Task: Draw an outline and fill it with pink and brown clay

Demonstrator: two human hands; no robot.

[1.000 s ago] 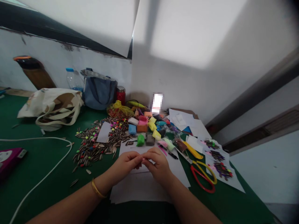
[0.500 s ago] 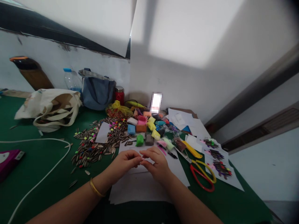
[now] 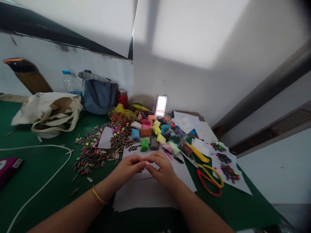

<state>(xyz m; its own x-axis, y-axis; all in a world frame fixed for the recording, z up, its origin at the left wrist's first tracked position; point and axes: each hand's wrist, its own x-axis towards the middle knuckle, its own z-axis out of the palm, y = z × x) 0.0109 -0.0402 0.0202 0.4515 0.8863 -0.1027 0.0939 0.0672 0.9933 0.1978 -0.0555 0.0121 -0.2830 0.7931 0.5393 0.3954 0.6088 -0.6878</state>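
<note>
My left hand point(image 3: 131, 166) and my right hand point(image 3: 161, 168) meet over a stack of white paper point(image 3: 145, 195). Between their fingertips is a small piece of pink clay point(image 3: 147, 162), pinched from both sides and partly hidden by the fingers. Just beyond the hands lie soft coloured clay packs, among them a green one point(image 3: 144, 144), a grey-brown one point(image 3: 154, 143) and a pink one point(image 3: 167, 148). A black pen point(image 3: 178, 160) rests on the paper to the right of my right hand.
Striped sunflower seeds mixed with coloured beads point(image 3: 97, 155) spread at left. Scissors point(image 3: 210, 178) and a yellow cutter point(image 3: 199, 153) lie at right, beside a sheet with seed figures point(image 3: 229, 173). Bags point(image 3: 99, 97), a red flask point(image 3: 122, 98) and a lit phone point(image 3: 161, 105) stand behind.
Both hands stay together over the paper, with fingers shifted slightly around the pink clay, which now shows a little more. The whole view has moved slightly.
</note>
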